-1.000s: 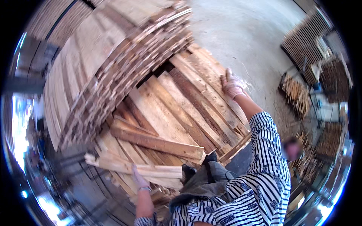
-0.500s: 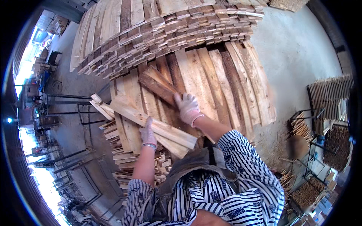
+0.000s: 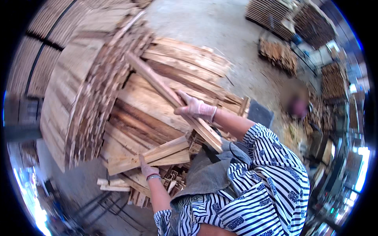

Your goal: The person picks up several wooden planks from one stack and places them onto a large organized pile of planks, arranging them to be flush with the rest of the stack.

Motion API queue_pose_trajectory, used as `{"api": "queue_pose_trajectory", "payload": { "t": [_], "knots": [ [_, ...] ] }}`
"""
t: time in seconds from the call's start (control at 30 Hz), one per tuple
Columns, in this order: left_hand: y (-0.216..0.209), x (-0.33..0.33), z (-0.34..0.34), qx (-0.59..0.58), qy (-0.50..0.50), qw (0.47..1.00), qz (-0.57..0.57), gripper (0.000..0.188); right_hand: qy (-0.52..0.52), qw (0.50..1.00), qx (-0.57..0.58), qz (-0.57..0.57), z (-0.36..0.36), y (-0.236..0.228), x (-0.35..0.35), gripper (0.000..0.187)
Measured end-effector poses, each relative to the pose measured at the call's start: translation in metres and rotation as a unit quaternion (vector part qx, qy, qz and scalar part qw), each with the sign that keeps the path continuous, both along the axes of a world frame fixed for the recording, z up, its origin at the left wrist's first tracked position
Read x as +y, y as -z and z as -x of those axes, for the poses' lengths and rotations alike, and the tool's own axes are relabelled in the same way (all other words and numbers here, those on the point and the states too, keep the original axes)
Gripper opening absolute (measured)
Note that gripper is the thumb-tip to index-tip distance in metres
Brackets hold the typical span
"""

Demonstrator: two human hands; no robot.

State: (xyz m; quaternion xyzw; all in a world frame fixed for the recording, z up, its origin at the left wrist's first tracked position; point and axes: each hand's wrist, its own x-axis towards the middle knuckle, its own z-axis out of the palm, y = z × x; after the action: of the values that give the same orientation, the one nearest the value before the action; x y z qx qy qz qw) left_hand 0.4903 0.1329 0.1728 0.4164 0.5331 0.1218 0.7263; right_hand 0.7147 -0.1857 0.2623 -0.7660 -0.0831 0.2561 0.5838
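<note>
Fingers wrapped round its middle, my right hand [image 3: 195, 107] in a pale knit glove holds a bundle of narrow wooden boards [image 3: 154, 81] slantwise above the pile. The bundle's near end comes close to my grey apron [image 3: 206, 169]. My gloved left hand [image 3: 149, 170] grips a pair of pale boards [image 3: 169, 148] from below at their near edge, thumb on top. Below both hands spreads a layer of side-by-side planks [image 3: 151, 103], some pale and some dark brown.
A tall stack of boards [image 3: 65, 92] rises on the left against the plank layer. Short wood pieces [image 3: 178, 175] lie below my left hand. Further bundles of wood [image 3: 278, 55] and racks stand at the right, beyond concrete floor [image 3: 197, 21]. A blurred shape [image 3: 295, 98] sits there.
My view has turned to the right. My right hand has lifted its boards off the plank layer and brought them nearer my body. The left hand still grips its boards.
</note>
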Motion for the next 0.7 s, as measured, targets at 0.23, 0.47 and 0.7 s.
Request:
{"api": "queue_pose_trajectory", "payload": {
  "t": [0.23,0.47,0.7],
  "knots": [
    [0.001,0.018,0.028,0.044,0.041,0.998,0.026,0.087,0.407,0.893,0.103,-0.161,0.026,0.044,-0.098,0.057],
    [-0.031,0.01,0.082,-0.032,-0.029,0.999,-0.033,0.08,0.546,0.78,0.188,-0.242,0.084,0.113,-0.173,0.054],
    [-0.097,0.006,0.097,-0.124,-0.024,0.992,0.002,0.076,0.52,0.783,0.258,-0.225,-0.012,0.135,-0.048,0.091]
  ]
}}
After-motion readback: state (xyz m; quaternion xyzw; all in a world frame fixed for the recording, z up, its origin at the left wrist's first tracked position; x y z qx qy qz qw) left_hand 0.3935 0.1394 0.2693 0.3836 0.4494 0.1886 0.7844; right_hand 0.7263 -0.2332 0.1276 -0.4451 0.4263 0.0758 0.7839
